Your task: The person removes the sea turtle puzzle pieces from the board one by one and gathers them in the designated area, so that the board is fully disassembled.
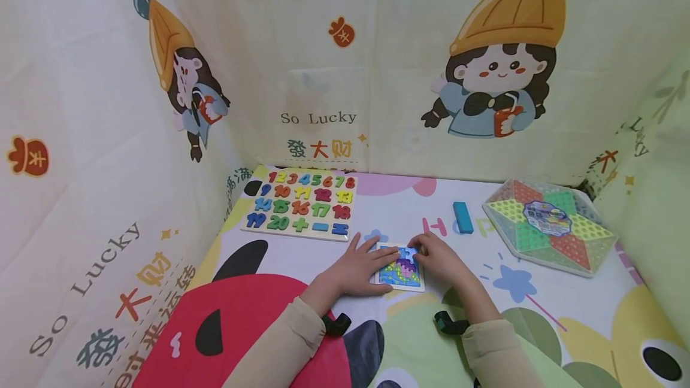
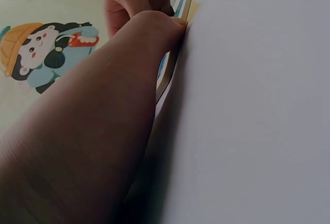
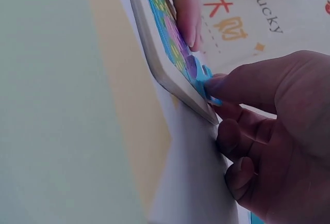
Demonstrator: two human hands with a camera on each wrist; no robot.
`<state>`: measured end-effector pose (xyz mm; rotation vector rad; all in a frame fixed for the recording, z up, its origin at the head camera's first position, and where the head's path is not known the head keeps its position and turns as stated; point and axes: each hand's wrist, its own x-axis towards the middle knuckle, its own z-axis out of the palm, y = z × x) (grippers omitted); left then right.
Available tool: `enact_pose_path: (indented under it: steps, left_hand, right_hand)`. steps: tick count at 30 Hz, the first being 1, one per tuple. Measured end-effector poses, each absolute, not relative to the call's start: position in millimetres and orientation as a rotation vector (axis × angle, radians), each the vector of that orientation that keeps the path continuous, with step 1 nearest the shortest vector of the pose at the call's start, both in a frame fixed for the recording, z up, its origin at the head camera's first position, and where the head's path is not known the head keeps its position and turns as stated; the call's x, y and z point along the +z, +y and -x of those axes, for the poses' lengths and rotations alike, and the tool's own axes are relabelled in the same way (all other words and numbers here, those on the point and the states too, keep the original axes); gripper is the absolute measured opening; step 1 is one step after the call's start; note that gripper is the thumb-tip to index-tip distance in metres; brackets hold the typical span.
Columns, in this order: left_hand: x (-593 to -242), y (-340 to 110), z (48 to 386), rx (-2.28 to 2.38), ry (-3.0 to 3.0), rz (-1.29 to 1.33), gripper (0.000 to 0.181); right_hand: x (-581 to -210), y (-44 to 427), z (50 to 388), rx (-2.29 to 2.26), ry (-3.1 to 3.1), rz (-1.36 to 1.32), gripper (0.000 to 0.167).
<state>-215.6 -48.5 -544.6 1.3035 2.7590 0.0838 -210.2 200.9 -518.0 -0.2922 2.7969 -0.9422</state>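
Observation:
A small jigsaw puzzle (image 1: 408,275) with a purple, yellow and blue picture lies in a white-edged tray on the table. My left hand (image 1: 353,266) rests with spread fingers over its left side, the fingertips reaching onto the picture and the thumb at the near edge. At the far right part of the tray, my right hand (image 1: 438,258) pinches a blue puzzle piece (image 3: 202,79) between thumb and finger. In the right wrist view that piece is tilted up at the tray's edge. The left wrist view shows mostly my forearm and thumb; the piece is hidden there.
Left of the puzzle lies a number board (image 1: 288,233) with colourful numerals. A teal block (image 1: 462,217) and a lidded hexagonal box (image 1: 601,238) with a star pattern lie to the right. A printed curtain (image 1: 388,76) stands around the table's back and sides.

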Motion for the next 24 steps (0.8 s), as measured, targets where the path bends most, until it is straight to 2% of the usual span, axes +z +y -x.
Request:
enact_pose_path:
  steps: [8, 18, 24]
  left_hand:
    - [-544, -45, 214, 0.086, 2.734, -1.362, 0.062]
    - [-544, -45, 214, 0.085, 2.726, -1.354, 0.063]
    - [-548, -45, 214, 0.066, 2.744, -1.364, 0.062]
  right_hand:
    - [-518, 204, 210, -1.001, 2.772, 0.297, 0.020]
    - [-522, 212, 211, -1.122, 2.741, 0.168, 0.016]
    - [-519, 223, 213, -1.252, 2.660, 0.036, 0.019]
